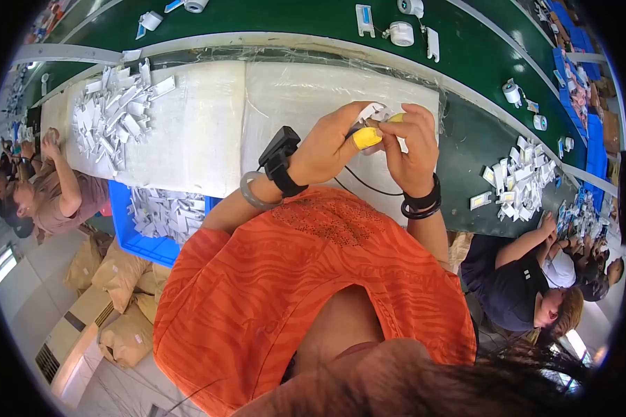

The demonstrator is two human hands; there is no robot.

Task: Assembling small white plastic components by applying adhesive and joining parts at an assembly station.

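Both my hands are raised over the white-covered bench and meet at a small white plastic part (375, 111). My left hand (330, 142) has its fingers closed round the part, with a yellow wrap on the thumb tip. From the other side, my right hand (412, 146) pinches at it with thumb and bent fingers, and yellow shows at a fingertip there too. Something dark sits between the fingertips, too small to name. My fingers hide much of the part. A black strapped device (281, 154) is on my left wrist, and black bands (422, 203) circle my right one.
A heap of white plastic pieces (122, 111) lies on the bench's left; another pile (518, 179) is at the right. A blue crate (142, 243) holds more. Beyond the bench runs a green conveyor (292, 17) carrying round white units (401, 33). People work on both sides.
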